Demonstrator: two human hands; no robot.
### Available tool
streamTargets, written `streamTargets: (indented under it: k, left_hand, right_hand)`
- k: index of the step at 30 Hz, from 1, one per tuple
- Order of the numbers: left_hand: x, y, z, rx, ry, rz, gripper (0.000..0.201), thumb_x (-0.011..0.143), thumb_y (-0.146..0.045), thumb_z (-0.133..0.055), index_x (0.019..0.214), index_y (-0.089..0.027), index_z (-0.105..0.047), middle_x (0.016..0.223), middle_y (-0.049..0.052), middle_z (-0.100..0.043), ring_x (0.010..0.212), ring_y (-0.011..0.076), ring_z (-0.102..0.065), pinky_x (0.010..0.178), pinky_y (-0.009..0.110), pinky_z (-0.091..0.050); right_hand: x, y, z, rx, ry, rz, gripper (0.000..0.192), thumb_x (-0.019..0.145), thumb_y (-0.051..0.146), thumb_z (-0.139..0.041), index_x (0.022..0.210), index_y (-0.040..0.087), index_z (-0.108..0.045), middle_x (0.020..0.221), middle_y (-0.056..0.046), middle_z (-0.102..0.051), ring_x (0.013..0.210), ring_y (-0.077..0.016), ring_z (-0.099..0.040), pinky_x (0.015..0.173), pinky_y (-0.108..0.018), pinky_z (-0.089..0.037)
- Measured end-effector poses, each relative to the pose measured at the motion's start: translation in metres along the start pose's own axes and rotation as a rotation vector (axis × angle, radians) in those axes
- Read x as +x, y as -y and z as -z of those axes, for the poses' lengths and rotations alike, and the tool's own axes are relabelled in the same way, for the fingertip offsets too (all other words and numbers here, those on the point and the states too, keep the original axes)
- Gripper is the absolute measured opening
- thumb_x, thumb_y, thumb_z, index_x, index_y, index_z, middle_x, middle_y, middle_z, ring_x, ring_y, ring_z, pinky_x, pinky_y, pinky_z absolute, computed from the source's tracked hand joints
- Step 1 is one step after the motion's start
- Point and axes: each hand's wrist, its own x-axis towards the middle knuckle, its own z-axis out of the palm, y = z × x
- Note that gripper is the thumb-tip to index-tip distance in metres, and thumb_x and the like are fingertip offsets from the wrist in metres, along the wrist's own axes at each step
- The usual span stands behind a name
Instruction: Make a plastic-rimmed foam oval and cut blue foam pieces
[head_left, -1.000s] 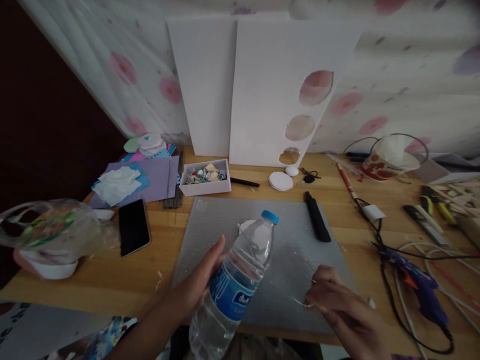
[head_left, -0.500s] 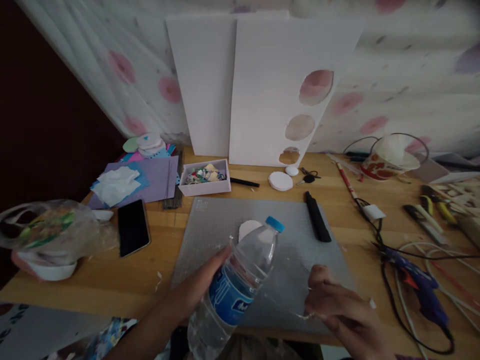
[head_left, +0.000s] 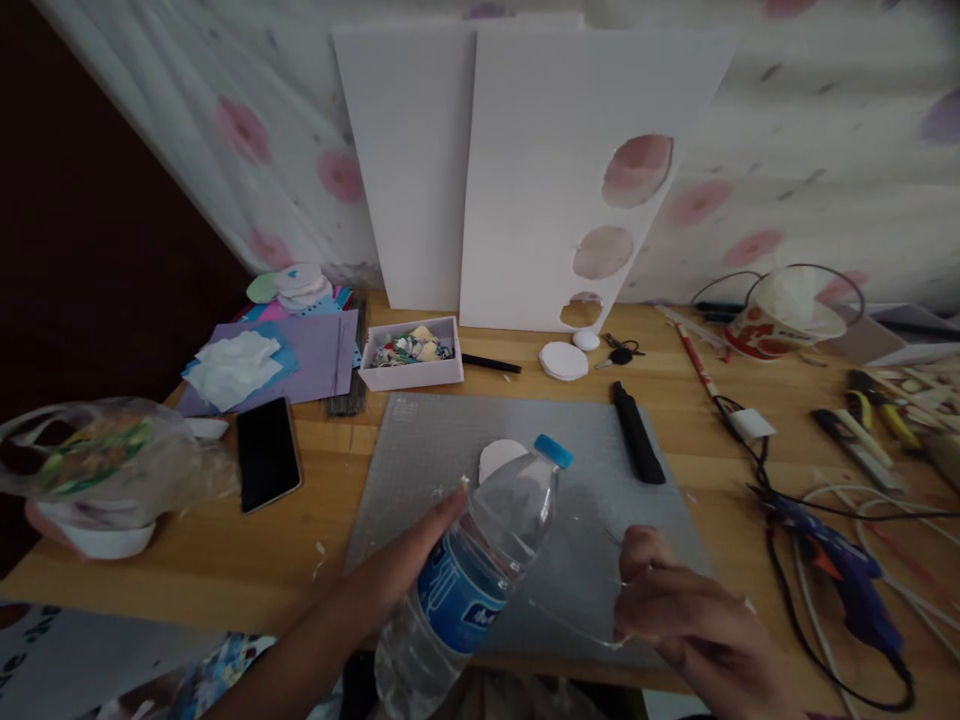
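A clear plastic water bottle (head_left: pixel 457 590) with a blue cap and blue label leans to the right over the grey cutting mat (head_left: pixel 420 430). My left hand (head_left: pixel 439 525) grips its left side; the bottle hides most of the fingers. To the right, the curled fingers of my right hand (head_left: pixel 675 605) pinch a thin, see-through strand (head_left: pixel 574 630) that curves toward the bottle. What the strand is made of, I cannot tell. Behind the bottle, a white foam disc (head_left: pixel 501 457) lies on the mat, partly covered. A black marker-like tube (head_left: pixel 637 435) rests on the mat's right side.
White foam boards (head_left: pixel 540 170) lean at the back, one with round holes. A glue gun (head_left: pixel 840 575) and cables lie at right. A phone (head_left: pixel 267 455), a plastic bag (head_left: pixel 127 460) and coloured paper (head_left: pixel 315 360) are at left. A small box (head_left: pixel 412 370) stands behind the mat.
The thin strand by my right hand shows as a wider curve now. My right hand has shifted very slightly; my left hand still grips the bottle in nearly the same place.
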Motion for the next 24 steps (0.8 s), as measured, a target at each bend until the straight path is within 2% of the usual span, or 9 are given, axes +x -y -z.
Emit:
streamTargets:
  k: [10,15,18,21,24]
  left_hand:
    - [-0.001,0.004,0.008,-0.008,-0.042,-0.02,0.045,0.085,-0.05,-0.059,0.101,-0.011,-0.073,0.094,0.01,-0.076,0.096,0.0272,-0.069,0.092,0.035,-0.048]
    - [-0.002,-0.001,0.007,0.058,0.025,-0.071,0.047,0.078,-0.054,-0.066,0.098,-0.011,-0.071,0.084,0.009,-0.074,0.074,0.0216,-0.068,0.075,0.03,-0.049]
    - [-0.003,-0.009,0.008,0.233,0.082,-0.115,0.05,0.071,-0.055,-0.072,0.1,-0.015,-0.066,0.085,0.005,-0.068,0.071,0.0162,-0.061,0.069,0.026,-0.045]
    - [-0.003,-0.019,0.007,0.565,0.137,-0.161,0.045,0.072,-0.057,-0.071,0.092,-0.017,-0.06,0.08,0.0,-0.057,0.071,0.0132,-0.052,0.064,0.023,-0.039]
    - [-0.005,-0.026,0.003,0.932,0.07,-0.32,0.04,0.076,-0.055,-0.067,0.089,-0.018,-0.057,0.081,-0.002,-0.054,0.075,0.0141,-0.05,0.066,0.023,-0.037]
  right_hand:
    - [-0.001,-0.006,0.008,-0.064,0.01,0.009,0.016,0.096,0.023,-0.047,0.102,0.026,-0.062,0.075,-0.002,-0.069,0.07,-0.0185,-0.06,0.078,-0.04,-0.044]
    - [-0.005,-0.018,0.011,-0.325,0.033,-0.045,0.016,0.091,0.014,-0.054,0.098,0.024,-0.064,0.081,-0.003,-0.072,0.083,-0.0205,-0.063,0.078,-0.036,-0.047]
    - [0.004,-0.029,0.014,-0.577,0.071,0.006,0.019,0.093,0.015,-0.051,0.103,0.024,-0.064,0.089,-0.004,-0.073,0.09,-0.021,-0.063,0.08,-0.038,-0.045]
    - [0.027,-0.035,0.019,-0.813,0.156,0.078,0.027,0.098,0.014,-0.041,0.111,0.024,-0.063,0.104,-0.006,-0.073,0.103,-0.0217,-0.061,0.087,-0.042,-0.04]
    - [0.06,-0.036,0.025,-1.019,0.213,0.256,0.029,0.101,0.016,-0.039,0.121,0.023,-0.059,0.118,-0.004,-0.071,0.111,-0.0204,-0.058,0.092,-0.043,-0.037]
